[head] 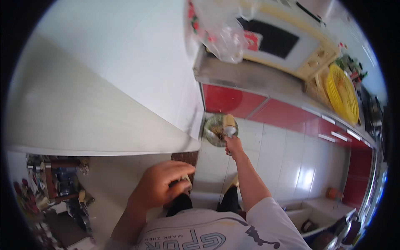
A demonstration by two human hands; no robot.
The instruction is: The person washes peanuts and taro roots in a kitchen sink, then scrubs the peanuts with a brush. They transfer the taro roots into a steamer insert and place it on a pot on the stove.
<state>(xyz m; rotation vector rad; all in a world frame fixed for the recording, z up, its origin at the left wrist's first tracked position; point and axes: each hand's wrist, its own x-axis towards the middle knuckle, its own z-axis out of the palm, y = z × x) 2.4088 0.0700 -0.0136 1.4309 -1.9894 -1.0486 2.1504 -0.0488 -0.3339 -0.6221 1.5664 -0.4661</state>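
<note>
My right hand point(232, 145) grips the handle of a brush-like tool point(229, 122) with a pale yellow, cylinder-shaped head and a whitish collar. Its head lies over the right part of a round greenish bin or basin point(208, 140) near the wall corner, with brownish and whitish matter inside. Whether the tool touches the bin I cannot tell. My left hand point(165, 181) is raised at the lower centre, thumb and fingers apart, slightly blurred, with nothing visible in it.
Red cabinets point(281, 111) run along the right under a countertop point(250, 73). On it stand a cream microwave point(275, 40), partly behind a plastic bag point(229, 37), and a yellow basket point(342, 93). A white wall point(150, 72) rises left. An open drawer point(300, 215) sits lower right.
</note>
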